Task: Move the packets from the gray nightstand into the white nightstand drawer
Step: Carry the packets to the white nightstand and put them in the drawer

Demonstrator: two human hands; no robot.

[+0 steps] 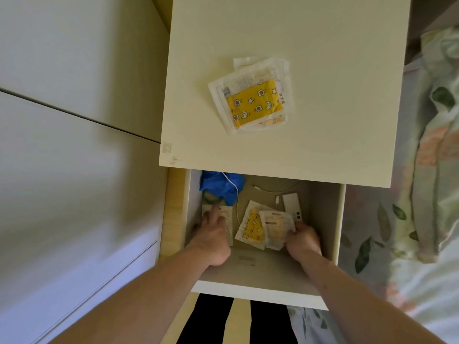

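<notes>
Blue crumpled bag or cloth at the drawer's back left corner. Thin white cable runs across it and down the drawer floor. Second white cable with plug lies along the back, near a small white box-like device at back right with red and green dots at its near end. Floral bedding with green leaf print on the right side. Pale cabinet panels on the left. Black trouser legs at bottom, light wooden floor between them.
</notes>
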